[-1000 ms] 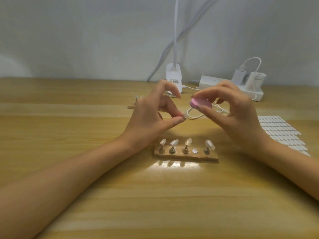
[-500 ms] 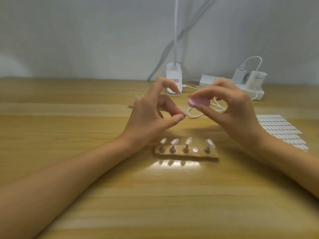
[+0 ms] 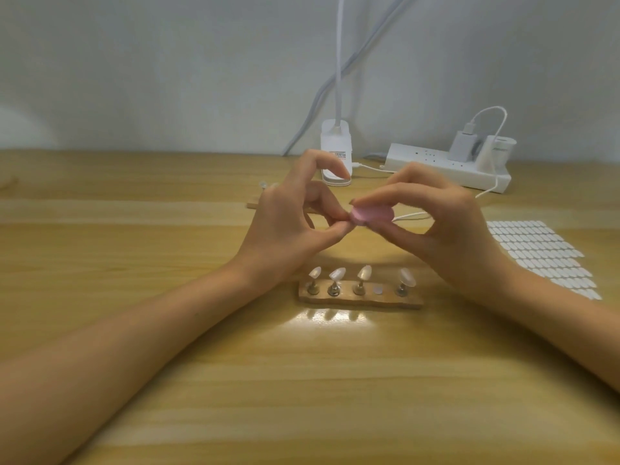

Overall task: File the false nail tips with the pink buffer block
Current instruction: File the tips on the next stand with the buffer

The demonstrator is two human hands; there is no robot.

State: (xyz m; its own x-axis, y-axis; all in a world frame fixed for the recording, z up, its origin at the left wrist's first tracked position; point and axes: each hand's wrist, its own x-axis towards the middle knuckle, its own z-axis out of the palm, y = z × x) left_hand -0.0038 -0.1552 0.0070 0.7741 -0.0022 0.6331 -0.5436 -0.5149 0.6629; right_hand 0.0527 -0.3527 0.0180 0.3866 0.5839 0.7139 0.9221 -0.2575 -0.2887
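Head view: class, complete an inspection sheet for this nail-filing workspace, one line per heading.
Surface: wooden table, with a glare patch in front of the stand.
Job's things: pink buffer block against a nail tip that is mostly hidden; wooden stand holds four tips, one spot bare.
Clutter: sheet of white tabs at the right; second stand partly behind the left hand.
Grips: left hand pinches the tip; right hand pinches the buffer.
Cables: white cable on the table; charger lead at the power strip.
Surroundings: pale wall; white stemmed base.
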